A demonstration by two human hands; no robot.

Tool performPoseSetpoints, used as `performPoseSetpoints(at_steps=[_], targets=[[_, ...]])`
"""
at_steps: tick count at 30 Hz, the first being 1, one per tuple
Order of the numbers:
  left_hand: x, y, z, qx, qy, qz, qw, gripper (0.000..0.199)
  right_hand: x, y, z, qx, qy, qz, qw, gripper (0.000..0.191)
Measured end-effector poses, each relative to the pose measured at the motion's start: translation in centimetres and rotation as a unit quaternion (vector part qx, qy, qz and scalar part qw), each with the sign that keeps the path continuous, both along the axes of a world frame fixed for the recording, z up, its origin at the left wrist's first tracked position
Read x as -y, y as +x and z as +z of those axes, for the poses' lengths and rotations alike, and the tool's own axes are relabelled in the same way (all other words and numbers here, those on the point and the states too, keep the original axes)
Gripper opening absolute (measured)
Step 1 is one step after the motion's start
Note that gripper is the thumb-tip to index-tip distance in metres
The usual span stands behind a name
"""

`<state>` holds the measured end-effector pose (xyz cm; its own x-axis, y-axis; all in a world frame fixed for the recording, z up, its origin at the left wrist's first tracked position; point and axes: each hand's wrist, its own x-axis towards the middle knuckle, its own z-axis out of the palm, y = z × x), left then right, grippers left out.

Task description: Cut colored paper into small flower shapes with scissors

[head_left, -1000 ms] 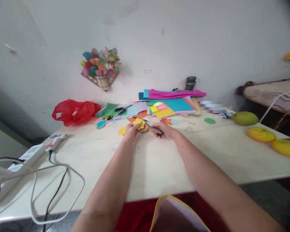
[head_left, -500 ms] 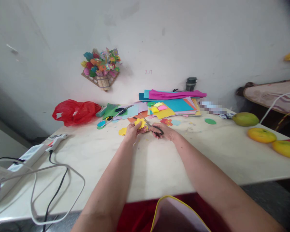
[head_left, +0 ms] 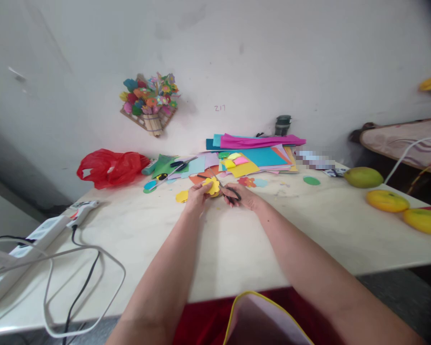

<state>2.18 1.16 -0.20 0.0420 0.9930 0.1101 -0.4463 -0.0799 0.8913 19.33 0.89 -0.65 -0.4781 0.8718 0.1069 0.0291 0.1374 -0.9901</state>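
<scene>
Pinched in my left hand (head_left: 197, 196) is a yellow paper flower (head_left: 212, 186) with rounded petals. My right hand (head_left: 242, 196) grips a pair of black-handled scissors (head_left: 233, 194), whose blades point up and left beside the flower's right edge. Whether the blades touch the paper I cannot tell. Another yellow paper piece (head_left: 182, 196) lies on the table just left of my left hand. Behind my right hand rest a red-orange paper flower (head_left: 246, 182) and a light blue paper piece (head_left: 261, 183).
Coloured paper sheets (head_left: 266, 158) are stacked at the back, near a second pair of scissors (head_left: 179, 165). A red plastic bag (head_left: 111, 167) sits back left; a power strip (head_left: 46, 229) with looping cables is at the left edge. Mangoes (head_left: 388, 200) and a green paper oval (head_left: 311, 180) lie right.
The yellow flower has turned in my left hand and now shows more of its face. Both hands stay in nearly the same place.
</scene>
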Motion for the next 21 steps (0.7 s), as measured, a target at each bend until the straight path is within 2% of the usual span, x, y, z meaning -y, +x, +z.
performPoseSetpoints(at_steps=[8, 21], targets=[[0.1, 0.5, 0.0, 0.025, -0.003, 0.044, 0.999, 0.023, 0.5, -0.3, 0.3, 0.002, 0.013, -0.003, 1.000, 0.031], [-0.1, 0.8, -0.1, 0.024, -0.008, 0.065, 0.998, 0.019, 1.3, -1.2, 1.0, 0.020, -0.010, -0.045, 0.999, 0.026]])
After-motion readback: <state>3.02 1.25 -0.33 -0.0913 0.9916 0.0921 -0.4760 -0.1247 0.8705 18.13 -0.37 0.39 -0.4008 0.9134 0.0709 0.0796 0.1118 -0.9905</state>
